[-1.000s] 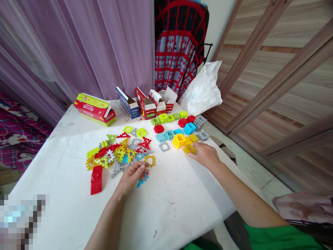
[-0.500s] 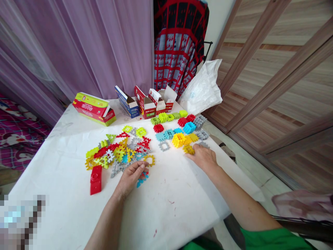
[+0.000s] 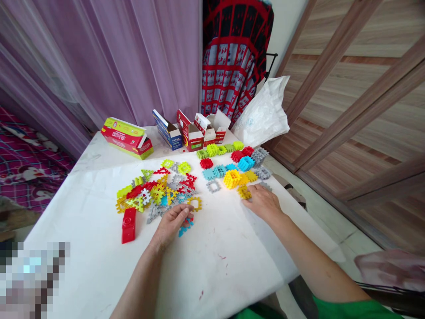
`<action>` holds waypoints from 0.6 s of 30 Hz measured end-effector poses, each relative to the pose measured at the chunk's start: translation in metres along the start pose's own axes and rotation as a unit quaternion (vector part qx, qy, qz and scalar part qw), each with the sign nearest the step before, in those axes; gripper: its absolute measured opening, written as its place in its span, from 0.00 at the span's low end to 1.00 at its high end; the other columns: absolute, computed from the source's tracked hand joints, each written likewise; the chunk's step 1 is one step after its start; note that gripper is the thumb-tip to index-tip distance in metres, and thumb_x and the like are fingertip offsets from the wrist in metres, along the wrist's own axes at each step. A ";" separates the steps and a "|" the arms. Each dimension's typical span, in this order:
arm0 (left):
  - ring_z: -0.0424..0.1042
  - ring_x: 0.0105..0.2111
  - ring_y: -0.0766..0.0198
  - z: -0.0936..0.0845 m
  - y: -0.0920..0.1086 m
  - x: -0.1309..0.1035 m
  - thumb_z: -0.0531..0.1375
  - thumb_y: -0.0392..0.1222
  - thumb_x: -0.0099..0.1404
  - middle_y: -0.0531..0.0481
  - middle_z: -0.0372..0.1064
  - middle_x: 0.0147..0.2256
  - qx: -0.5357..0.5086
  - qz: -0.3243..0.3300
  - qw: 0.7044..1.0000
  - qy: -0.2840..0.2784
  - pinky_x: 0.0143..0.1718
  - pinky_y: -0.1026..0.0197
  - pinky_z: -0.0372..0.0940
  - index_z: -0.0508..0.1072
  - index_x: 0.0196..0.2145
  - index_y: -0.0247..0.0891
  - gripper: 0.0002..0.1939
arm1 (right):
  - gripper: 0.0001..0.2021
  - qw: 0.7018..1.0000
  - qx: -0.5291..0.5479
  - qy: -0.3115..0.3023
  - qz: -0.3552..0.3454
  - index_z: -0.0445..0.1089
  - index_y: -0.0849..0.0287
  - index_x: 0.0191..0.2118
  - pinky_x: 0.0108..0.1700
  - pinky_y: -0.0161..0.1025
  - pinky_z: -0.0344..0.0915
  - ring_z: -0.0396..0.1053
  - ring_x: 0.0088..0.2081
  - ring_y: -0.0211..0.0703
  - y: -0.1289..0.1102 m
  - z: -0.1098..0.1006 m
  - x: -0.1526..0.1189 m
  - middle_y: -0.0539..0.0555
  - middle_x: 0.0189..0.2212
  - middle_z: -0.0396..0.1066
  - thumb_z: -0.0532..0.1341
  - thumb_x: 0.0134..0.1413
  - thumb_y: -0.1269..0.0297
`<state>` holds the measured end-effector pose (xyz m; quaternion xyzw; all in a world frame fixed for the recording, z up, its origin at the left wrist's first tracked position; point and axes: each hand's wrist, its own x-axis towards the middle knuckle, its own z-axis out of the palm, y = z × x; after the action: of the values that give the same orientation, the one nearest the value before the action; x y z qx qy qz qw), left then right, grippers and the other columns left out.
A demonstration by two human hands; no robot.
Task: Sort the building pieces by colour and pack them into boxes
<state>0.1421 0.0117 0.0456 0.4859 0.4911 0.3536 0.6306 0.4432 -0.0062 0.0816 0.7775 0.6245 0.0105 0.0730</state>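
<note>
A home room with purple curtains (image 3: 139,57) and wooden wardrobe doors (image 3: 358,115).

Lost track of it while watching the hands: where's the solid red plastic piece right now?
In the head view, the red plastic piece lies on the white table, left of the left hand, just below the mixed pile.

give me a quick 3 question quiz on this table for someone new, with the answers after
1. True or false: the blue box stands between the red and yellow-green box and the white bag.
2. Which of these is the right hand nearest to? A) the yellow piece B) the blue box C) the white bag
3. Fill in: the mixed pile lies nearer the ___ hand.

Key: 1 true; 2 A; 3 left
</note>
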 end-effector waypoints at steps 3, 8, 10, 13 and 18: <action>0.76 0.33 0.60 -0.004 -0.001 0.001 0.65 0.64 0.47 0.42 0.76 0.40 -0.026 0.013 0.999 0.025 0.27 0.64 0.68 0.76 0.34 0.37 0.28 | 0.14 0.999 0.013 0.033 -0.016 0.68 0.58 0.42 0.36 0.39 0.60 0.68 0.45 0.49 -0.003 -0.003 -0.004 0.58 0.42 0.71 0.57 0.56 0.54; 0.74 0.26 0.63 -0.024 0.000 0.009 0.64 0.61 0.50 0.46 0.75 0.32 -0.115 0.110 0.959 0.236 0.21 0.66 0.66 0.72 0.29 0.36 0.24 | 0.07 0.982 0.120 0.101 -0.108 0.70 0.56 0.37 0.39 0.37 0.60 0.70 0.41 0.44 -0.030 -0.004 -0.005 0.53 0.38 0.73 0.55 0.59 0.63; 0.74 0.24 0.65 -0.033 -0.001 0.011 0.63 0.59 0.52 0.47 0.75 0.30 -0.138 0.152 0.925 0.321 0.21 0.66 0.66 0.71 0.28 0.36 0.21 | 0.07 0.965 0.174 0.103 -0.167 0.71 0.55 0.38 0.41 0.36 0.60 0.70 0.41 0.43 -0.054 0.000 -0.003 0.52 0.38 0.74 0.56 0.58 0.64; 0.73 0.24 0.66 -0.040 -0.004 0.013 0.62 0.56 0.53 0.48 0.74 0.30 -0.146 0.176 0.898 0.375 0.22 0.66 0.66 0.70 0.27 0.36 0.19 | 0.08 0.939 0.229 0.095 -0.240 0.72 0.54 0.41 0.45 0.36 0.61 0.69 0.44 0.42 -0.098 0.006 0.001 0.53 0.40 0.74 0.58 0.58 0.65; 0.73 0.25 0.66 -0.040 -0.014 0.012 0.61 0.56 0.55 0.48 0.74 0.31 -0.142 0.178 0.883 0.410 0.23 0.65 0.68 0.70 0.28 0.36 0.18 | 0.11 0.918 0.267 0.111 -0.271 0.71 0.54 0.45 0.48 0.39 0.62 0.67 0.47 0.46 -0.171 0.006 0.009 0.54 0.43 0.73 0.59 0.57 0.62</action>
<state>0.1060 0.0293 0.0275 0.2822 0.5553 0.6938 0.3615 0.2798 0.0381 0.0535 0.5629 0.7950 -0.0901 -0.2072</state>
